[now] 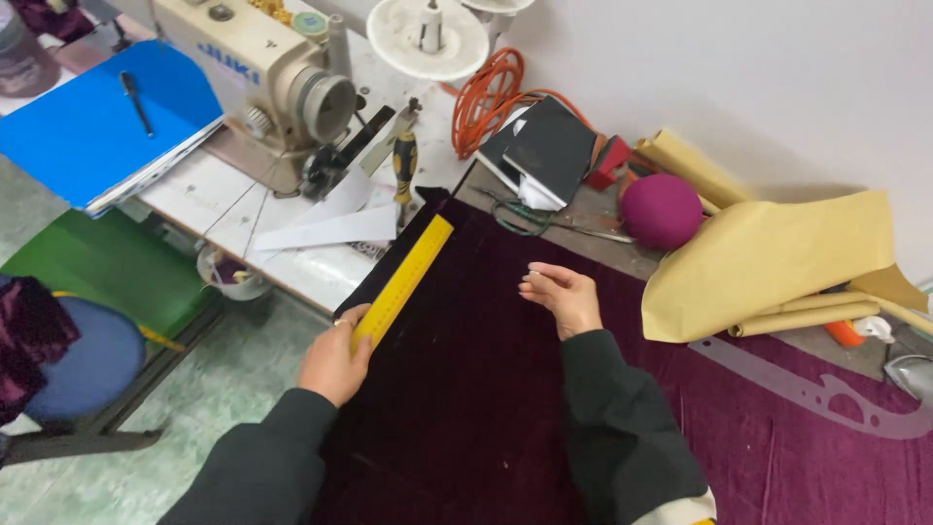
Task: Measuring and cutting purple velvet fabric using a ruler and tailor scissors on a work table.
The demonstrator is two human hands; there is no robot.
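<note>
My left hand grips the near end of a long yellow ruler, which lies along the left edge of a dark maroon velvet cloth spread on the table. A ring shows on one left finger. My right hand hovers over the cloth to the right of the ruler, fingers curled together as if pinching something small; what it holds, if anything, is too small to tell. Both arms wear dark sleeves.
A beige sewing machine stands at the back left beside a blue folder with a pen. Behind the cloth lie an orange cable coil, black notebooks, scissors, a magenta ball, tan paper rolls and a clear curve template. A blue stool stands at the left.
</note>
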